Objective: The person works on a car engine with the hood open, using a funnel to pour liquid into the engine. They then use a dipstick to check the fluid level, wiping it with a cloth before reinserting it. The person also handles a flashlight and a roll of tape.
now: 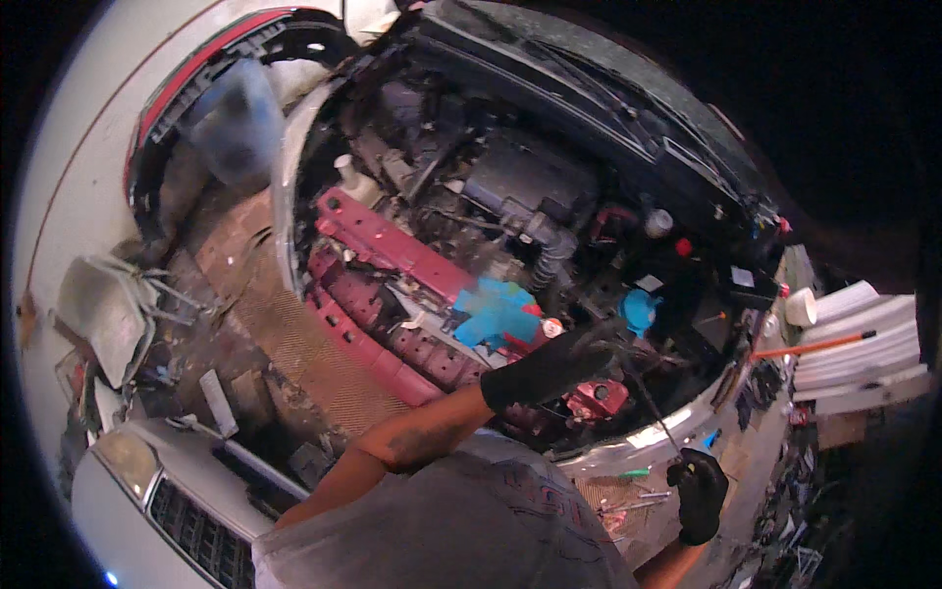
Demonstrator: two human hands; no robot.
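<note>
Two black-gloved hands work over the open engine bay (510, 196). The left hand (549, 368), at about five o'clock from the blue rag (496, 312), reaches into the bay with fingers curled; whether they grip anything I cannot tell. The right hand (699, 491), at four o'clock, is closed around a thin dark rod (653, 407) slanting up toward the left hand
</note>
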